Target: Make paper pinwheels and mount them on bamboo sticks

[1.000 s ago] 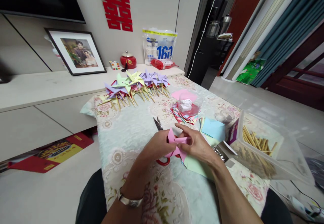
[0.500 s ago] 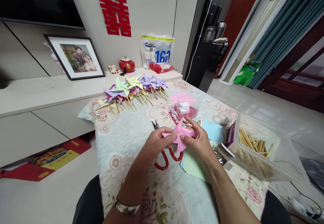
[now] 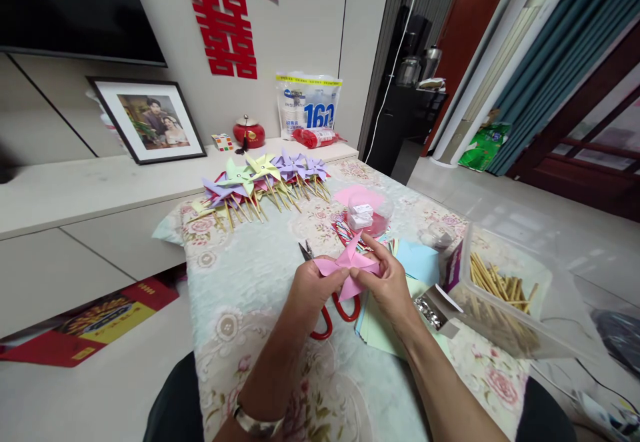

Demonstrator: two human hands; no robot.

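A pink paper pinwheel (image 3: 351,260) with folded blades is held up between both hands above the table. My left hand (image 3: 316,285) pinches its left side, thumb on the front near the centre. From the right, my right hand (image 3: 384,277) grips it with the thumb near the middle and the index finger along the upper blade. Behind and below lie red-handled scissors (image 3: 327,322), partly covered by the hands and paper. Pale green paper sheets (image 3: 383,325) and a blue sheet (image 3: 419,262) lie under and beside my right hand.
Finished pinwheels on sticks (image 3: 260,179) lie at the table's far left. A clear plastic tub (image 3: 500,322) of sticks stands at right, beside a small box of metal fasteners (image 3: 431,314). A round clear container (image 3: 377,212) sits behind the hands, near striped items (image 3: 345,234).
The pinwheel and both hands have shifted slightly left, and the thumbs have come closer together at its centre. The head view has tilted a little.
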